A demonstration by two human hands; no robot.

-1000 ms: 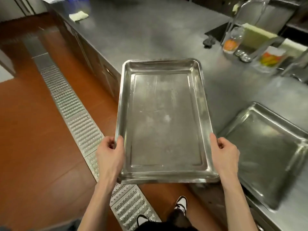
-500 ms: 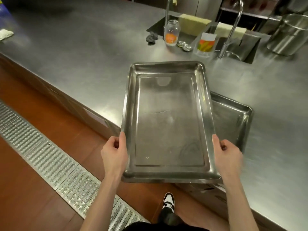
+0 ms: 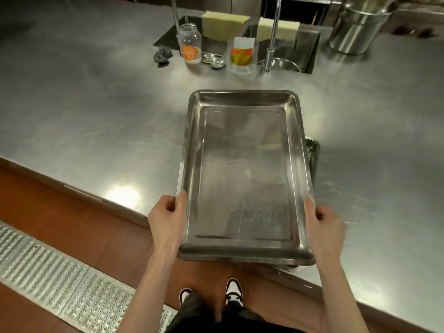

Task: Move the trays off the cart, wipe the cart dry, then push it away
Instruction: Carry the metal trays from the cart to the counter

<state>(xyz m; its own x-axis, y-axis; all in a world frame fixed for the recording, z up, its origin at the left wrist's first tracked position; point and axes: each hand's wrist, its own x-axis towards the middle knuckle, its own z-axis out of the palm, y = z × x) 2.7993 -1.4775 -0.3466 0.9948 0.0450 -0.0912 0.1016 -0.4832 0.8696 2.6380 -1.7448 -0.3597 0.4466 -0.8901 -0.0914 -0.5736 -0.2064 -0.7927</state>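
Held tray (image 3: 245, 174) between left hand (image 3: 167, 219) and right hand (image 3: 323, 227), over second tray (image 3: 312, 150) on counter (image 3: 96, 121); jar (image 3: 190, 43), sink (image 3: 288, 44) beyond fingertips.

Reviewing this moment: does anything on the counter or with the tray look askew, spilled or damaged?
Nothing serious. The held tray, gripped by the left hand and right hand, sits over a second tray but not squarely: the lower one's corner pokes out on the right. The near end overhangs the counter edge. No spill or damage shows.

Both forearms reach forward — left grip (image 3: 168, 218) and right grip (image 3: 323, 223) each curled round a long rim of the tray (image 3: 245, 169), thumbs on top.
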